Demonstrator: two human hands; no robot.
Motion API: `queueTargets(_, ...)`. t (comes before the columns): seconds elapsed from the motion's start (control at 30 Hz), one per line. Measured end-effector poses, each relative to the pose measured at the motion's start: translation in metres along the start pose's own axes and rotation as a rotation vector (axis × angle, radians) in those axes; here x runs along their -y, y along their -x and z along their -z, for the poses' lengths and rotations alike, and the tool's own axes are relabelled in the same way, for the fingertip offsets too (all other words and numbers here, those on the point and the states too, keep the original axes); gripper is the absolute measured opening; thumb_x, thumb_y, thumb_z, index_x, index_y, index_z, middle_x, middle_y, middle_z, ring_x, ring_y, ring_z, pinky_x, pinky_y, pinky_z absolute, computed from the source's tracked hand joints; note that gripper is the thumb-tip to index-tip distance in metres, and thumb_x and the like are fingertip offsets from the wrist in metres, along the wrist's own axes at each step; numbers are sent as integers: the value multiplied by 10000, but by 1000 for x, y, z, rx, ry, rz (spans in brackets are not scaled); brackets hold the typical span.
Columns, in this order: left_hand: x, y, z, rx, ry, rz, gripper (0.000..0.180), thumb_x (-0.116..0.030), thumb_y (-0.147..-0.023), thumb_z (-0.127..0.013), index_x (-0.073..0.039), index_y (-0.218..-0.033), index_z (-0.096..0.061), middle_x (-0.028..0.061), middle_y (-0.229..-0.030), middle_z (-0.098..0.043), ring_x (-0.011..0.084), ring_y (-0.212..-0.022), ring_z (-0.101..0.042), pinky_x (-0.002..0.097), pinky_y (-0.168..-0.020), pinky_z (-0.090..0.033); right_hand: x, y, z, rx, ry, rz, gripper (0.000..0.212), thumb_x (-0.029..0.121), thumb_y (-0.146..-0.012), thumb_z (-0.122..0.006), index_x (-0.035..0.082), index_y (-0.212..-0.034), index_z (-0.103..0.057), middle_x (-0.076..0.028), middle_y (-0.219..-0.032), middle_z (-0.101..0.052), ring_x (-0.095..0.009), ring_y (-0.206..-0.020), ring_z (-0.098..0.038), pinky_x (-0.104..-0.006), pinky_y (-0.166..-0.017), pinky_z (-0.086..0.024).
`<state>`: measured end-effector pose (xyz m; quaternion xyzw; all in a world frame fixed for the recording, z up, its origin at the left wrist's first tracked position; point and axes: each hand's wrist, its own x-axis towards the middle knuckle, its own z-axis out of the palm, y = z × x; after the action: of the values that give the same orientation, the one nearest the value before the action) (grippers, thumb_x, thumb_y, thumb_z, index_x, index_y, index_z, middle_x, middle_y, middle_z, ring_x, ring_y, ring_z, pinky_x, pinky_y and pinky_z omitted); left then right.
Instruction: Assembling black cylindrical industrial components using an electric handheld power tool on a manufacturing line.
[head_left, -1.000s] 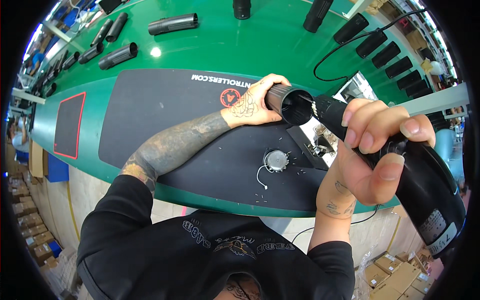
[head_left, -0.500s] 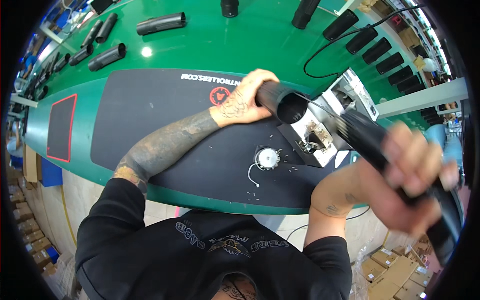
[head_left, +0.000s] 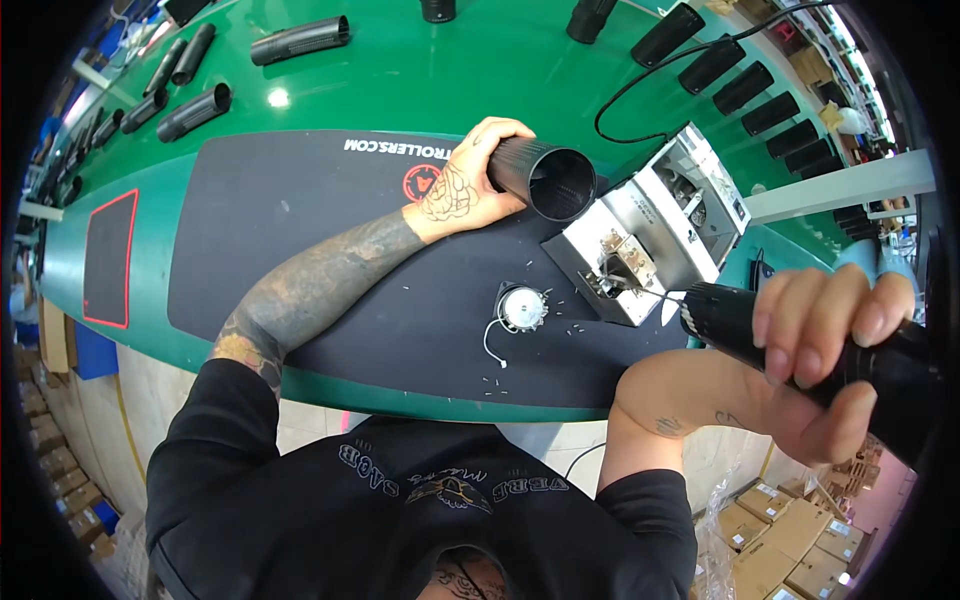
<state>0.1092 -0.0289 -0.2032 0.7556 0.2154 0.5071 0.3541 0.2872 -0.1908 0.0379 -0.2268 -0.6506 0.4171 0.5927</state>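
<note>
My left hand (head_left: 468,188) is wrapped round a black ribbed tube (head_left: 515,168), whose open end faces toward me and to the right. In my right hand (head_left: 825,335) is a black electric screwdriver (head_left: 728,318), its thin bit pointing left to the front opening of a silver metal screw feeder (head_left: 640,218). The feeder stands on the dark mat (head_left: 330,215), just right of the tube. Nearer to me lies a small round silver motor (head_left: 523,308) with a white wire and plug. Small screws (head_left: 575,328) are scattered about it.
Several black tubes stand or lie on the green table (head_left: 400,85), including a lying tube (head_left: 300,41) at the far left and an upright tube (head_left: 743,88) in the far-right row. A black cable (head_left: 600,115) curves behind the feeder. Cardboard boxes (head_left: 785,540) are at the lower right.
My right hand has lowered the screwdriver, and its bit has gone from the tube's mouth to the feeder's front. The tube stays in my left hand. The whole view has shifted slightly.
</note>
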Motion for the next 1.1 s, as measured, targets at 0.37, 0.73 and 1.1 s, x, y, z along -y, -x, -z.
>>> queueTargets(0.37, 4, -1, 3, 39, 53, -58, 608, -7, -547, -734, -77, -1122, -551, 70, -1109, -570, 230, -998, -561, 327, -879, -460, 4, 13, -4, -186, -185, 398, 410, 297, -714, -699, 83, -1004, -502, 65, -644, -571, -49, -496, -542, -199, -557, -424)
queueTargets(0.73, -6, -2, 0, 150, -19, 15, 578, -81, -510, -726, -96, -1070, -586, 29, -1047, -624, 233, -980, -553, 343, -907, -408, -51, -15, -10, -59, 157, 343, 382, 282, -911, -449, 59, -1221, -439, -7, -772, -516, -116, -602, -494, -288, -635, -375)
queueTargets(1.1, -4, -4, 3, 160, -4, -4, 603, -104, -506, -734, -113, -1089, -576, 20, -1051, -623, 238, -960, -542, 354, -946, -353, -71, -20, -20, -233, 154, 231, 320, 218, -908, -476, 39, -1172, -447, -35, -728, -520, -142, -576, -487, -298, -594, -393)
